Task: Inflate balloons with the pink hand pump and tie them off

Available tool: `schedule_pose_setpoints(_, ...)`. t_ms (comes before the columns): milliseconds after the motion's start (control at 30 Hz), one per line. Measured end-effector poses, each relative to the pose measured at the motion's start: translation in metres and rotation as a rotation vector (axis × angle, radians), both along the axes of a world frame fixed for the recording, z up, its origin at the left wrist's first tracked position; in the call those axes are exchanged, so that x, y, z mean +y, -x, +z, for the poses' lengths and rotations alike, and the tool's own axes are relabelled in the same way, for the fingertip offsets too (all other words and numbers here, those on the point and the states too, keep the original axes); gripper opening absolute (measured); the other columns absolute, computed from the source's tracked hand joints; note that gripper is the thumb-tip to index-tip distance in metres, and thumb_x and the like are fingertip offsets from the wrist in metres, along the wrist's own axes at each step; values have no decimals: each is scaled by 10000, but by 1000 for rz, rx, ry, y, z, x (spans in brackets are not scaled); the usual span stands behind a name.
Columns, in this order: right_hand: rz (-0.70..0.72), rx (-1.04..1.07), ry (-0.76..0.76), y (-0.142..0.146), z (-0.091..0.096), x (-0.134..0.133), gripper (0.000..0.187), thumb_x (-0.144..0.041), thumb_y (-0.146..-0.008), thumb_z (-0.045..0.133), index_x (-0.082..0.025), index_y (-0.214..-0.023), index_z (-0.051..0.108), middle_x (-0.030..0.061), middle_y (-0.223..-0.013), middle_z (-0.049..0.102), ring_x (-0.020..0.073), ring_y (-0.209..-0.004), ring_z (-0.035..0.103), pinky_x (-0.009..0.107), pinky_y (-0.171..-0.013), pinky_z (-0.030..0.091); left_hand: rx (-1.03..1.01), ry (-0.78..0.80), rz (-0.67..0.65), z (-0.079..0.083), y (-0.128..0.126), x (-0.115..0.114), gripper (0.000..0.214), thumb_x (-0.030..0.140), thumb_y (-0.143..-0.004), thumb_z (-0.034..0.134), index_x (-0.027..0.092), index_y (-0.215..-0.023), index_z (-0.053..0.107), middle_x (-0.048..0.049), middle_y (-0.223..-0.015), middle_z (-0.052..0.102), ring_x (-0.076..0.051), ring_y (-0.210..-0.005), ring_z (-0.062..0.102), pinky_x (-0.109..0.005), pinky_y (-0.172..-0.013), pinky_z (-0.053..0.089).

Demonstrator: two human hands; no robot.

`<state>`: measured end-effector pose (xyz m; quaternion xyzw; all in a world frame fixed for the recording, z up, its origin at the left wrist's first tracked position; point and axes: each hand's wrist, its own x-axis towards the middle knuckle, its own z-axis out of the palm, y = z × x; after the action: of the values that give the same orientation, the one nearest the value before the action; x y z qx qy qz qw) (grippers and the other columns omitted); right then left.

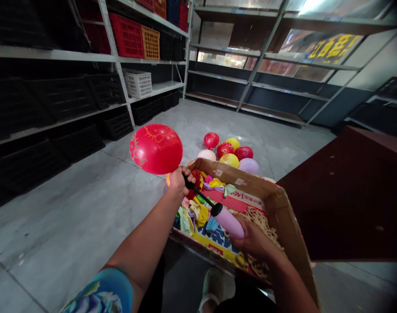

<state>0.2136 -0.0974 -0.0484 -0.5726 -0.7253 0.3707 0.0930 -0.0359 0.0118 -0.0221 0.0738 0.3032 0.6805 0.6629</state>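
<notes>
The hands were both closed: the left hand (179, 179) pinched the neck of a round, taut red balloon (156, 148) beside the black end of a hand pump (229, 222), and the right hand (250, 238) gripped its smooth pink barrel. The fingers hid whether neck and nozzle were joined. A cluster of filled balloons (229, 161), red, yellow, white and lilac, lay on the grey floor (103, 187); by appearances, plenty was left, since wrinkled, limp balloons (201, 214) sat in the worn cardboard box (288, 217), near curly beige strands (262, 226).
</notes>
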Motion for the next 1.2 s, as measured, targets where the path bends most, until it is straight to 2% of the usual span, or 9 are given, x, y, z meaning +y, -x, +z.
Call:
schedule_pose_setpoints(100, 10, -12, 28, -13, -1, 0, 303, -184, -629, 592, -196, -929, 555, 1, -842, 653, 162, -721, 584, 231, -603, 408, -11, -8, 46, -2, 7, 4, 169, 82, -638, 418, 198, -586, 306, 53, -481, 308, -80, -342, 292, -230, -374, 282)
schedule_pose_setpoints(200, 8, -71, 10, -12, -1, 0, 317, -194, -630, 604, -202, -944, 564, 8, -843, 660, 174, -725, 586, 241, -604, 396, -31, 5, 17, -6, 1, 2, 173, 80, -640, 420, 199, -589, 304, 53, -478, 300, -77, -342, 286, -225, -370, 268)
schedule_pose_setpoints(400, -32, -113, -83, 21, -1, 1, 314, -234, -640, 633, -189, -941, 557, 31, -843, 660, 158, -669, 553, 238, -569, 342, -49, 19, -157, -14, -30, -15, 201, 111, -684, 443, 196, -571, 300, 45, -462, 308, -79, -343, 294, -225, -368, 257)
schedule_pose_setpoints(533, -53, -90, -136, 33, -3, 2, 298, -263, -665, 625, -189, -939, 534, 20, -802, 645, 144, -641, 540, 229, -549, 323, -42, -29, -203, -11, -38, -21, 204, 155, -729, 440, 193, -567, 323, 42, -462, 324, -81, -341, 303, -228, -366, 266)
schedule_pose_setpoints(733, -28, -9, -35, 16, -5, 1, 289, -218, -645, 610, -193, -925, 545, -1, -804, 644, 140, -668, 562, 221, -574, 375, 7, -14, -89, 1, -14, -9, 182, 114, -685, 412, 205, -579, 296, 41, -465, 322, -90, -333, 304, -244, -371, 286)
schedule_pose_setpoints(933, 16, -8, 6, -9, -4, 0, 301, -207, -636, 593, -197, -933, 553, -2, -835, 652, 157, -710, 580, 232, -599, 403, 1, 18, 47, 1, 16, 5, 167, 93, -615, 429, 199, -593, 302, 52, -486, 312, -79, -350, 304, -231, -376, 299)
schedule_pose_setpoints(1067, 27, -43, 16, -9, -1, 0, 311, -191, -626, 588, -193, -934, 549, 4, -828, 648, 163, -708, 578, 236, -594, 393, -25, 12, 64, -3, 15, 5, 180, 95, -630, 440, 198, -584, 300, 56, -491, 292, -73, -348, 299, -224, -373, 284)
schedule_pose_setpoints(1200, 1, -99, -42, 9, -1, 1, 298, -214, -637, 613, -193, -927, 549, 25, -849, 661, 167, -705, 571, 244, -594, 366, -25, 27, -13, -10, -4, -1, 183, 82, -631, 431, 197, -568, 302, 51, -473, 290, -75, -341, 286, -220, -359, 256)
